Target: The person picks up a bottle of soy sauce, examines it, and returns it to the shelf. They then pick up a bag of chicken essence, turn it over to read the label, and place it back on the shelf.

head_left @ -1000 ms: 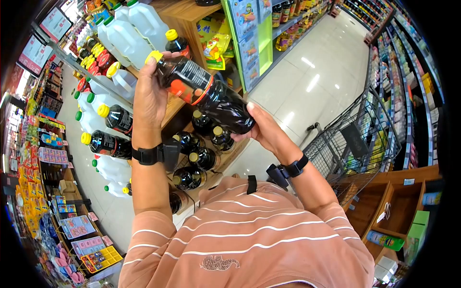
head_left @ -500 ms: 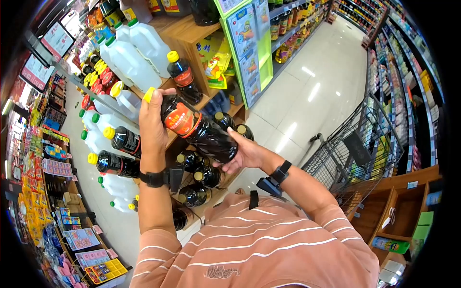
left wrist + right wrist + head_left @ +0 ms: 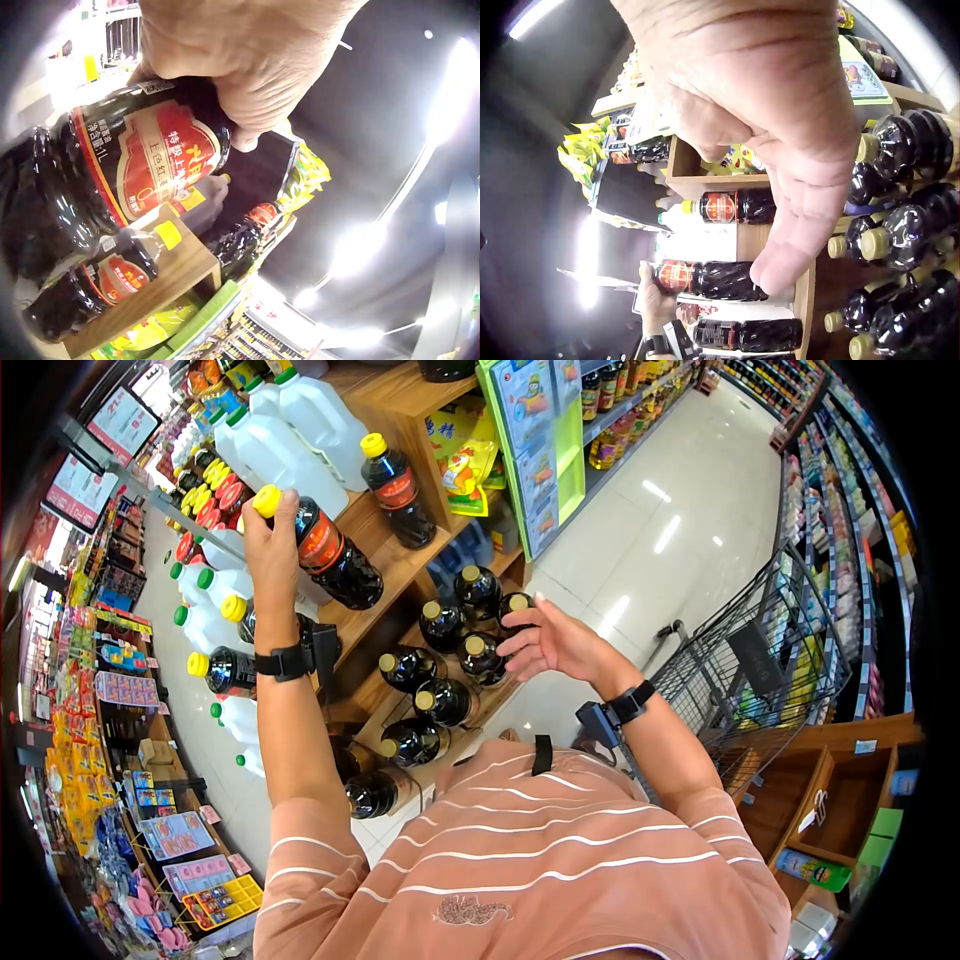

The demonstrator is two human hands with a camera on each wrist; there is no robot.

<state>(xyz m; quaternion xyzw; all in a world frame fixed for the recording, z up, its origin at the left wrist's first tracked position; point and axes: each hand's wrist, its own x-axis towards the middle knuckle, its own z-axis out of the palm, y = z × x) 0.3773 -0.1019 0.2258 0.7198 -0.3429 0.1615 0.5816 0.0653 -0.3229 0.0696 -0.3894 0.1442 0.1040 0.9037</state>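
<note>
My left hand (image 3: 268, 550) grips a dark sauce bottle (image 3: 337, 560) near its yellow cap (image 3: 267, 501); my right hand (image 3: 562, 644) is released, apart.

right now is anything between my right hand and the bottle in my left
Nothing visible stands between your right hand and the bottle gripped in your left hand. The gold-capped bottles look lower down, under that gap.

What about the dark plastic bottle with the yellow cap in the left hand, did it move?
Yes, the bottle moved left in the head view, closer to the whitish plastic jugs.
</note>
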